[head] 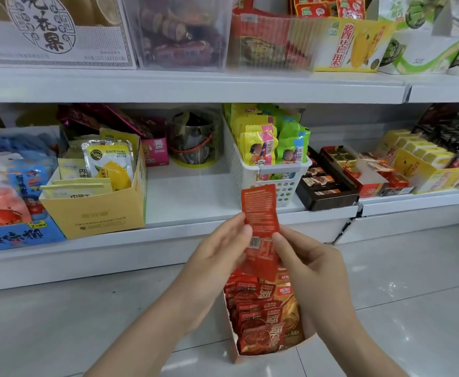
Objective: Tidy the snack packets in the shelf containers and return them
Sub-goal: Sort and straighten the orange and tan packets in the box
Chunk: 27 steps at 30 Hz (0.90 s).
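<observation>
I hold a stack of red snack packets (pixel 261 210) upright in front of the lower shelf, printed backs toward me. My left hand (pixel 217 254) pinches the stack's left edge. Fingers of my right hand (pixel 304 257) grip its right edge. Directly below, a cardboard display box (pixel 232 341) stands on the floor, holding several more red packets (pixel 258 322) in rows. Part of the box is hidden behind my right forearm.
A bare gap on the lower shelf (pixel 190 194) lies between a yellow carton (pixel 97 213) of lemon packets and a white perforated basket (pixel 274 183) of green and yellow packets. Chocolate trays (pixel 326 186) sit to the right. The upper shelf (pixel 190 85) carries more boxes. Glossy floor tiles lie underfoot.
</observation>
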Each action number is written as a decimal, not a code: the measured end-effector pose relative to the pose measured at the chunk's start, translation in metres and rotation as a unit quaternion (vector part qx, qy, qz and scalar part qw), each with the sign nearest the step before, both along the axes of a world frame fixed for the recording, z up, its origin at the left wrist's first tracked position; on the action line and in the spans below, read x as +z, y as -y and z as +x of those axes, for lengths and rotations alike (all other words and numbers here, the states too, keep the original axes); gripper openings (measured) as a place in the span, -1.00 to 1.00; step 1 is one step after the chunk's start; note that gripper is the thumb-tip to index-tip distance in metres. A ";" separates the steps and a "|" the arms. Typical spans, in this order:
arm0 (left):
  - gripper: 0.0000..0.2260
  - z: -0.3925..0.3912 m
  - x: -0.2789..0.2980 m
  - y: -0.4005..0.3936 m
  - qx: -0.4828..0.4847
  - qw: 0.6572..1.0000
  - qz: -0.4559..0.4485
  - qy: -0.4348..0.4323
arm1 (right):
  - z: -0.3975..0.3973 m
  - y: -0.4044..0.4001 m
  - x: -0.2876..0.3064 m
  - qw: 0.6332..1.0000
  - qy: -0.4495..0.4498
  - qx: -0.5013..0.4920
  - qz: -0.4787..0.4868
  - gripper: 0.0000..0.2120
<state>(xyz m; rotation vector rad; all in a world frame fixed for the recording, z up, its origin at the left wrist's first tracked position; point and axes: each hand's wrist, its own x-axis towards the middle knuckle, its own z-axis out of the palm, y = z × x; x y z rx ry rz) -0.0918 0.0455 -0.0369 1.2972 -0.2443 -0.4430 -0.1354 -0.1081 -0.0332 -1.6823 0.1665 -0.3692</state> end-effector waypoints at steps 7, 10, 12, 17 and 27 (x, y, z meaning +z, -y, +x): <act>-0.74 0.003 0.002 0.008 0.085 0.992 -0.045 -0.077 | 0.001 -0.008 0.001 0.992 -0.020 0.100 -0.077 -0.76; -0.76 0.008 0.006 0.001 0.084 0.994 -0.033 -0.061 | 0.012 0.009 0.011 1.000 -0.009 -0.005 -0.023 -0.85; -0.77 0.007 0.011 0.000 0.074 0.995 -0.033 -0.057 | 0.016 0.016 0.020 1.000 -0.008 -0.011 0.005 -0.71; -0.75 -0.003 0.017 0.008 0.041 0.997 -0.027 -0.062 | 0.019 0.017 0.034 0.993 -0.014 0.063 0.097 -0.75; -0.62 -0.025 0.009 0.025 0.054 0.985 -0.100 -0.130 | 0.020 0.032 0.034 0.977 -0.024 0.016 0.211 -0.64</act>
